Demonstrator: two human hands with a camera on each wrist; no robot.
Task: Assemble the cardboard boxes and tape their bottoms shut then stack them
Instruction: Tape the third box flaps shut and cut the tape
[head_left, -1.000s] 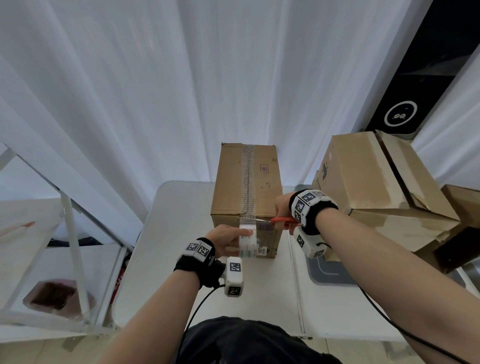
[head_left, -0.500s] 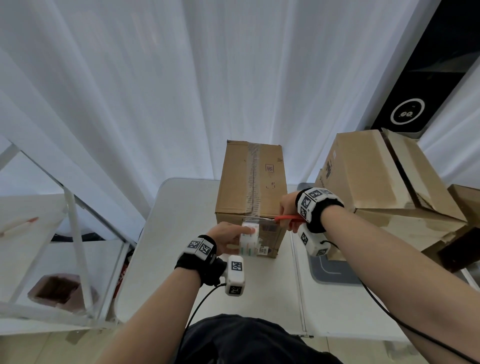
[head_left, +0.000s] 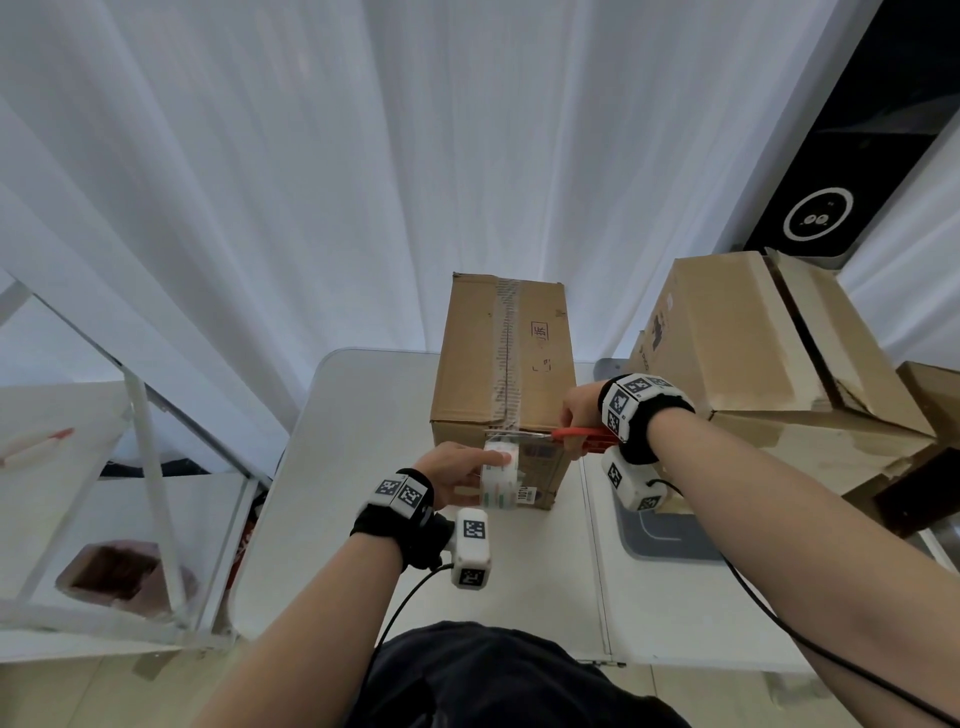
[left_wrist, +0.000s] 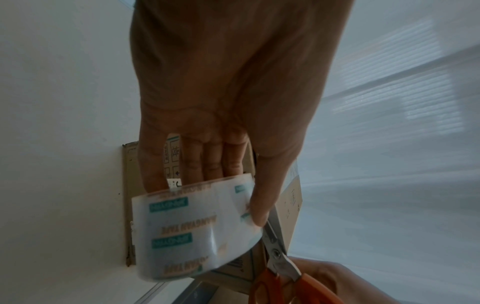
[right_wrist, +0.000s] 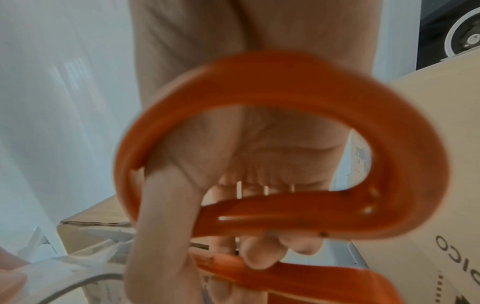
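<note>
A tall cardboard box (head_left: 504, 358) stands on the white table (head_left: 343, 467), a strip of clear tape running down its top seam. My left hand (head_left: 457, 470) grips a roll of clear tape (head_left: 500, 475) against the box's near face, thumb on top of the roll (left_wrist: 192, 224). My right hand (head_left: 582, 410) holds orange-handled scissors (head_left: 582, 434) at the box's near top edge. The scissors' blades (left_wrist: 275, 244) sit beside the roll, across the stretched tape. Thumb and fingers pass through the orange loops (right_wrist: 272, 164).
A larger taped cardboard box (head_left: 769, 364) lies tilted at the right, over more cardboard (head_left: 930, 395). A grey mat (head_left: 665, 535) lies under my right wrist. A white frame rack (head_left: 150, 467) stands left of the table. White curtains hang behind.
Both hands stay at the box's near top edge. The scissors have edged left toward the tape stretched from the roll. The head view has shifted slightly.
</note>
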